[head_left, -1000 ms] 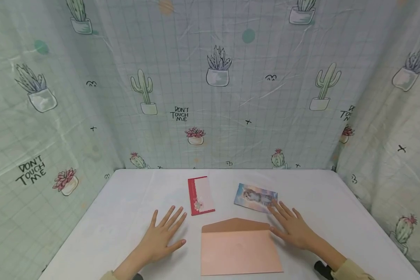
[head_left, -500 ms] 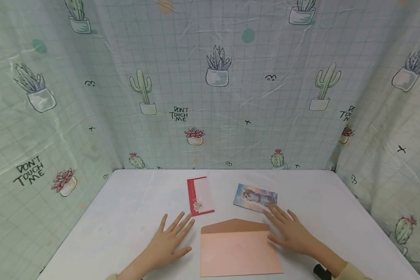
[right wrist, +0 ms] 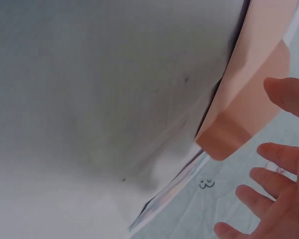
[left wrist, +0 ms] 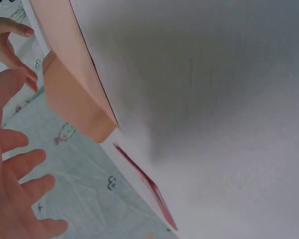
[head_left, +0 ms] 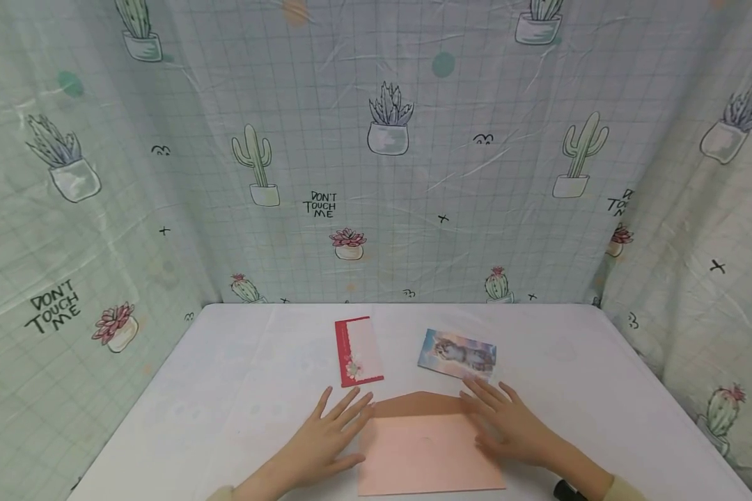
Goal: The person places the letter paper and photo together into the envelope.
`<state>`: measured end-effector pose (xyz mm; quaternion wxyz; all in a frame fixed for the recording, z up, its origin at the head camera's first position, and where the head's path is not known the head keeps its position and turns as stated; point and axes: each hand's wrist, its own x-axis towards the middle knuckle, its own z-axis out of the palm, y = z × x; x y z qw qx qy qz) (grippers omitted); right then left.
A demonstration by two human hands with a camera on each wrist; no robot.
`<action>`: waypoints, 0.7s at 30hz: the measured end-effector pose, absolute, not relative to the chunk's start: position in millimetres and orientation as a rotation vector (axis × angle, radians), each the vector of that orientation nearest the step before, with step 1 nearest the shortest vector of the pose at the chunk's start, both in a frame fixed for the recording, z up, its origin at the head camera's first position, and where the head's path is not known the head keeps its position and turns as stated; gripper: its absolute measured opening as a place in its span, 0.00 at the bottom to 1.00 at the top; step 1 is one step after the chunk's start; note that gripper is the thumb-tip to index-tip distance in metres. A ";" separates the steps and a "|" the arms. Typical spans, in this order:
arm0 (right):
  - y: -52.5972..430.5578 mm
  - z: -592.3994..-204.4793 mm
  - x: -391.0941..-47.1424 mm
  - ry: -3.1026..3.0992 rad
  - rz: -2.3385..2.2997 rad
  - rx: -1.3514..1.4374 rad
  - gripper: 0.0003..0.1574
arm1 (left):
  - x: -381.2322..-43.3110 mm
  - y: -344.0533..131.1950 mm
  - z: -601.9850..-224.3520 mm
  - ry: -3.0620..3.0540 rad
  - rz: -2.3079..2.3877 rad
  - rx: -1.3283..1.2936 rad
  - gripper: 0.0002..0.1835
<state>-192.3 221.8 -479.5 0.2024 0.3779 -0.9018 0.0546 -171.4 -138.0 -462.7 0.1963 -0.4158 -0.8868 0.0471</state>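
Note:
A pink envelope (head_left: 429, 452) with its darker flap (head_left: 421, 403) unfolded away from the person lies on the table. My left hand (head_left: 322, 445) is at the envelope's left side, fingers spread, the fingertips overlapping the flap's left corner in the head view. On the other side my right hand (head_left: 510, 428) reaches over the envelope's right edge with straight, spread fingers. Both wrist views show the hands holding nothing, the left fingers (left wrist: 32, 162) and right fingers (right wrist: 271, 181) apart from each other. The right fingertips come close to the lower edge of a kitten-picture card (head_left: 457, 353).
A red and white flower card (head_left: 359, 351) lies behind the envelope to the left. The white table (head_left: 257, 348) is bordered by a cactus-print curtain (head_left: 413, 195) at the back and sides. A black wrist strap (head_left: 567, 490) shows by the right sleeve.
My left hand has moved rightward from beside the envelope to its left edge. My right hand has shifted left and nearer, off the kitten card and over the envelope's right side.

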 end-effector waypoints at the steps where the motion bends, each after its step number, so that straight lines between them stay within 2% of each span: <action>1: 220.7 -479.4 -191.5 -2.516 0.160 1.069 0.45 | -171.5 -136.5 -462.2 -2.474 0.135 -1.180 0.41; 11: 209.8 -476.5 -185.9 -2.400 0.008 1.234 0.43 | -169.2 -128.7 -463.8 -2.408 0.318 -1.299 0.41; 21: 205.5 -472.6 -183.8 -2.370 -0.097 1.292 0.42 | -169.4 -122.2 -468.4 -2.378 0.477 -1.315 0.36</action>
